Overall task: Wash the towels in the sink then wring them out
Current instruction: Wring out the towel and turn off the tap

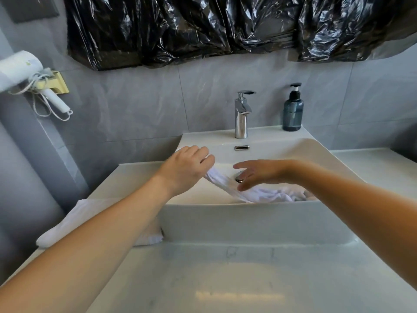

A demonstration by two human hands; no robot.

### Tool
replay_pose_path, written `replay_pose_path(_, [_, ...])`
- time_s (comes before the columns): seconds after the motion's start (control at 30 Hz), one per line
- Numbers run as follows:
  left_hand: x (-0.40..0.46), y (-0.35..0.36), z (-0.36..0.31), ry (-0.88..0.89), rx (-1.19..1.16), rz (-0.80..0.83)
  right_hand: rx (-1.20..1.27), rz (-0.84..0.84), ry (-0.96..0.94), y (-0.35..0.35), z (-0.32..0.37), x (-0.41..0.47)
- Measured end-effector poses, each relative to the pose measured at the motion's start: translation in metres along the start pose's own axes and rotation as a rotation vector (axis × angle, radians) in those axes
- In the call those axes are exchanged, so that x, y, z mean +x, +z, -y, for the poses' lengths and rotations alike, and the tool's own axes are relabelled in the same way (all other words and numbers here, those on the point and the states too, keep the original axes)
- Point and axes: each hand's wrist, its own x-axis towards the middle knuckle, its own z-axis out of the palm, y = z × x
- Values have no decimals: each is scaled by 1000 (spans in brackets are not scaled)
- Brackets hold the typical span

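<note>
A white towel (266, 195) lies bunched in the white sink (248, 222), stretched up toward the left. My left hand (187, 166) is closed on that towel's upper end above the basin's left side. My right hand (259, 173) hovers over the towel and the drain with its fingers spread, holding nothing. A second white towel (74, 220) lies folded on the counter left of the sink, partly hidden under my left forearm. No water runs from the chrome tap (242, 116).
A dark blue pump bottle (293, 109) stands on the sink's back ledge, right of the tap. A white hair dryer (22, 68) hangs on the left wall. Black plastic sheeting (225, 26) covers the wall above. The counter (225, 279) stretches in front.
</note>
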Motion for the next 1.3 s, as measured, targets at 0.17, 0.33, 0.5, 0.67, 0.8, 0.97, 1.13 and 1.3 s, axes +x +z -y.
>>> replay_pose_path(0.17, [-16,-3,15,92,124,-98,244,121,-130,23,35,47])
replay_pose_path(0.33, [-32,16,25,83,64,153,495,441,-157,39,40,74])
replay_pose_path(0.5, [-19,21,31,-119,-181,409,413,467,-106,29,52,86])
replay_pose_path(0.67, [3,14,41,-713,-923,1014,186,95,-195,40,49,99])
replay_pose_path(0.8, [-8,19,45,-1066,-1595,776,368,136,-222,44,39,102])
replay_pose_path(0.97, [-27,30,40,-991,-1681,349,357,36,-291,42,41,104])
replay_pose_path(1.13, [-28,28,33,-595,-981,521,315,10,-230,43,42,99])
replay_pose_path(1.3, [-31,22,28,-98,-111,424,723,356,-56,27,32,96])
